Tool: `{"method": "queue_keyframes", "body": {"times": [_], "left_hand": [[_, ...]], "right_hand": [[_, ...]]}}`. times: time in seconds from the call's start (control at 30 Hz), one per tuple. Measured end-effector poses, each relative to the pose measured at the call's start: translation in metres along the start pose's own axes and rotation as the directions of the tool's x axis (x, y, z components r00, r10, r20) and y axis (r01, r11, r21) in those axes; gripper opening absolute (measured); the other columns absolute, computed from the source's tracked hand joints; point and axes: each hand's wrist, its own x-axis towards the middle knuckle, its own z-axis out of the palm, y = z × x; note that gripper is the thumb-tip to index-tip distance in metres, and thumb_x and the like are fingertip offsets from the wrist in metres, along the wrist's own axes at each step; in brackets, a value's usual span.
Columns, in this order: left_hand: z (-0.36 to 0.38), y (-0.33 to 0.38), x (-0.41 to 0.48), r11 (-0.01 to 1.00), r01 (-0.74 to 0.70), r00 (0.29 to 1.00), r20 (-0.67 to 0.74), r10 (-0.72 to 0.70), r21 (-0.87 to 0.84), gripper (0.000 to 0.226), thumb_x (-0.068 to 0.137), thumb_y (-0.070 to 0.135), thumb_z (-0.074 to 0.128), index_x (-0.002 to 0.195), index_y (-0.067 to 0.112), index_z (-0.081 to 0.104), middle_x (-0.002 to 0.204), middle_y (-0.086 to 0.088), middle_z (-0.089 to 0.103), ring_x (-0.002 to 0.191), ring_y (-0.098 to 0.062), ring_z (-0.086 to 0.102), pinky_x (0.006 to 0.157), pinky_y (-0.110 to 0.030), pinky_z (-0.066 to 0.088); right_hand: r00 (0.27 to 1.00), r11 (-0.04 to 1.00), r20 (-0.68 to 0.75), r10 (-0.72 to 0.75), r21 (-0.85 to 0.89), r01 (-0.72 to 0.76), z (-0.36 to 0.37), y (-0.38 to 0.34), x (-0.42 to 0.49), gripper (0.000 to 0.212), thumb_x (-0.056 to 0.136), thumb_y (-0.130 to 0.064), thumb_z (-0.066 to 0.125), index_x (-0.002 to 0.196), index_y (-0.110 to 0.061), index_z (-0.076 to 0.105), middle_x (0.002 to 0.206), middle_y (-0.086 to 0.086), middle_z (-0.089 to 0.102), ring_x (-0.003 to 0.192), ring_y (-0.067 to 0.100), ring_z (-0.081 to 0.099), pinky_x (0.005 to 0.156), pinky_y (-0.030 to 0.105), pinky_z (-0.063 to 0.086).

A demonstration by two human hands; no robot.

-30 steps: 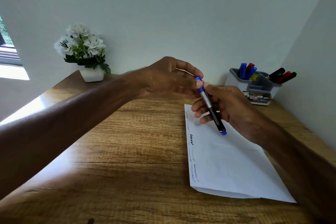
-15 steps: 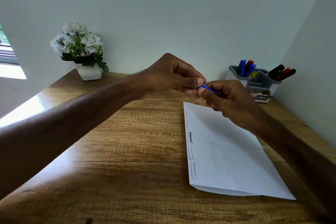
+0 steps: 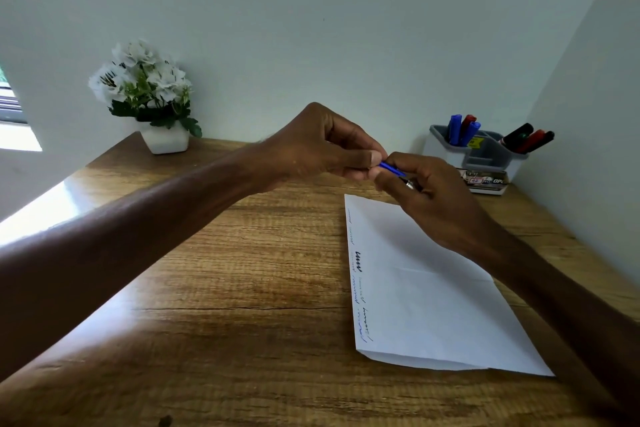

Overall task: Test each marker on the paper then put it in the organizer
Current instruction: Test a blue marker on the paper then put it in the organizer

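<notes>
Seemingly capping the blue marker (image 3: 393, 169), mid-frame
The left hand (image 3: 322, 146) pinched its blue end, the right hand (image 3: 436, 198) clamped its barrel; next seemed the organizer (image 3: 485, 156), upper right

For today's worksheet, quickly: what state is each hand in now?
Left hand: closed, pinching the blue end of the slim blue-and-silver plastic marker.
Right hand: closed, gripping that marker's barrel.

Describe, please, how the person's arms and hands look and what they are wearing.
The left hand and right hand are bare, without gloves. The left forearm and right forearm are bare too, with no sleeve in view up to the picture's edge. No watch or bracelet shows at either wrist.
</notes>
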Motion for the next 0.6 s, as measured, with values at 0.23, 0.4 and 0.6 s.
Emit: {"method": "queue_keyframes", "body": {"times": [0.23,0.4,0.6], "left_hand": [[0.0022,-0.0018,0.0024,0.998,0.044,0.999,0.025,-0.045,0.041,0.023,0.093,0.022,0.075,0.110,0.006,0.075,0.093,-0.012,0.079,0.087,-0.020,0.077,0.077,-0.027,0.062],[0.0041,-0.0075,0.0050,0.987,0.051,0.996,0.068,-0.062,0.150,0.026,0.091,0.025,0.077,0.110,0.007,0.075,0.087,-0.007,0.080,0.081,-0.018,0.078,0.072,-0.026,0.061],[0.0032,-0.0027,0.0044,0.883,-0.085,0.971,0.239,-0.032,0.462,0.025,0.090,0.031,0.078,0.108,0.015,0.079,0.080,0.001,0.079,0.066,-0.011,0.074,0.069,-0.018,0.057]], "right_hand": [[0.999,0.991,-0.021,-0.035,-0.134,0.032,0.0009,0.0026,-0.0020,0.026,0.101,-0.043,0.054,0.101,-0.022,0.071,0.070,-0.015,0.061,0.068,0.004,0.056,0.057,0.020,0.036],[0.999,0.962,0.020,-0.049,-0.270,0.052,-0.0016,0.0008,-0.0049,0.026,0.098,-0.048,0.054,0.089,-0.026,0.063,0.068,-0.016,0.054,0.061,0.005,0.051,0.055,0.023,0.030],[0.994,0.903,0.084,-0.071,-0.418,0.100,-0.0043,-0.0006,-0.0059,0.039,0.093,-0.058,0.050,0.078,-0.025,0.062,0.060,-0.012,0.051,0.054,0.006,0.045,0.051,0.026,0.023]]}}
